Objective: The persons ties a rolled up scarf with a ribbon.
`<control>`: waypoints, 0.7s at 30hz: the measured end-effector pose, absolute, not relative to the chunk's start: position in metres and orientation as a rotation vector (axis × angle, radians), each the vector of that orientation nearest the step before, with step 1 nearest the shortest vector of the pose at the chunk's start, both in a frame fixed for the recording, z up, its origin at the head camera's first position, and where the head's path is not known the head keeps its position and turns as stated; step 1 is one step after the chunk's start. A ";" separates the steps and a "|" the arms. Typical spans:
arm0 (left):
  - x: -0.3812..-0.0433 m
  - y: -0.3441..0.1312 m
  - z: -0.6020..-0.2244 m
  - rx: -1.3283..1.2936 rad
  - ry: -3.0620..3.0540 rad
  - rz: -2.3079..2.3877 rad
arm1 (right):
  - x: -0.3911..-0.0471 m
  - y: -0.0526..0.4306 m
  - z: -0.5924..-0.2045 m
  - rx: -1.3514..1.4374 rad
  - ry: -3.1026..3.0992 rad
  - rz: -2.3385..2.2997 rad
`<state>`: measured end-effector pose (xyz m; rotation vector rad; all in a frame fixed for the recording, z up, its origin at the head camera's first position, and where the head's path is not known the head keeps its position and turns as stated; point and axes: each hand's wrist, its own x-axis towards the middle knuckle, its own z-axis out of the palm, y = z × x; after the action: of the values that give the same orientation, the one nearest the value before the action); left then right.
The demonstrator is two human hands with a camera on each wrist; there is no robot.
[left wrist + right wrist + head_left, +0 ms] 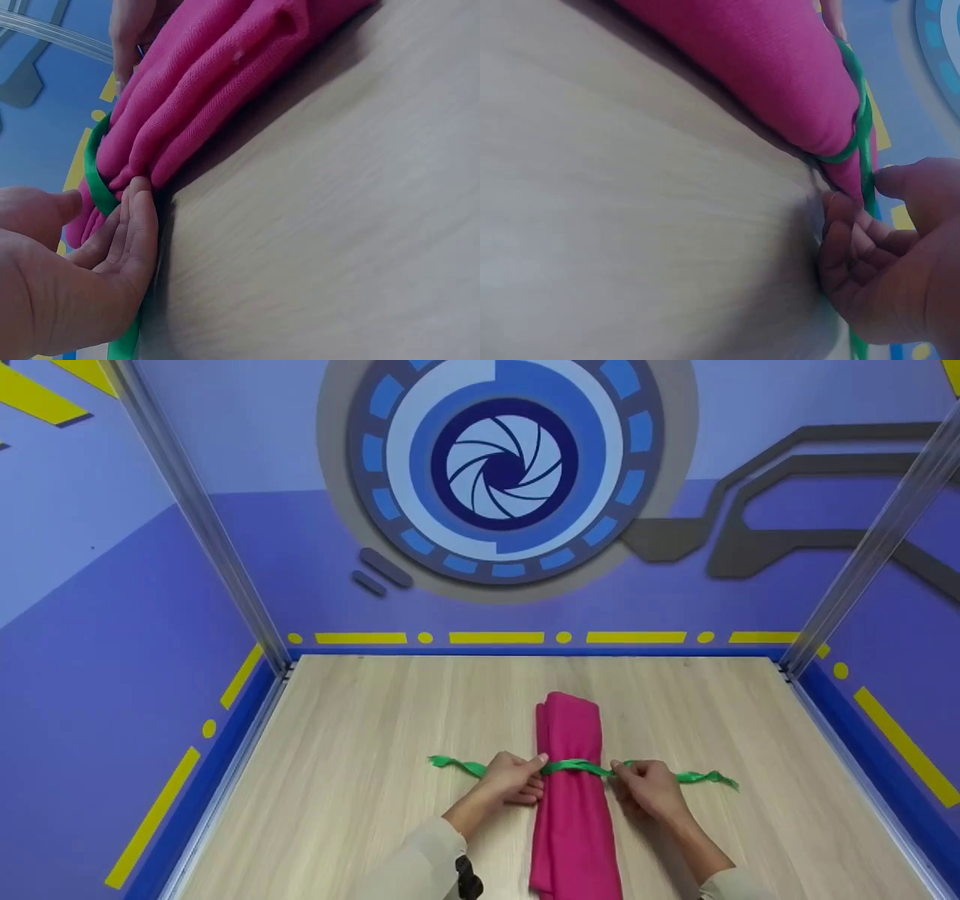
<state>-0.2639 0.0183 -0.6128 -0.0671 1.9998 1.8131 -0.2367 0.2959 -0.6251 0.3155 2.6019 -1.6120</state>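
A folded pink cloth (574, 825) lies lengthwise on the wooden tabletop. Around its upper part runs a green ribbon (577, 765), its strands crossing toward the right side. My left hand (514, 778) is at the cloth's left edge. In the left wrist view, its nearly straight fingers (139, 217) touch the cloth beside the ribbon, with the thumb apart from them. At the right edge, my right hand (651, 787) pinches the ribbon between thumb and curled fingers, as the right wrist view shows. Frayed ribbon tails extend past both hands.
The wooden tabletop (360, 720) is bounded by blue and purple printed panels (255, 555) at the back and sides. Metal posts (202, 525) stand at the back corners. A dark object (469, 877) is on the left sleeve.
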 end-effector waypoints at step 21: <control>-0.268 0.028 -0.615 -0.233 1.778 2.196 | -0.241 0.281 -0.624 0.547 1.964 -2.480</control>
<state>-0.2679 0.0282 -0.6155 -0.2327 1.7778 2.1964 -0.2413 0.2813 -0.6244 0.5468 1.9644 -2.4797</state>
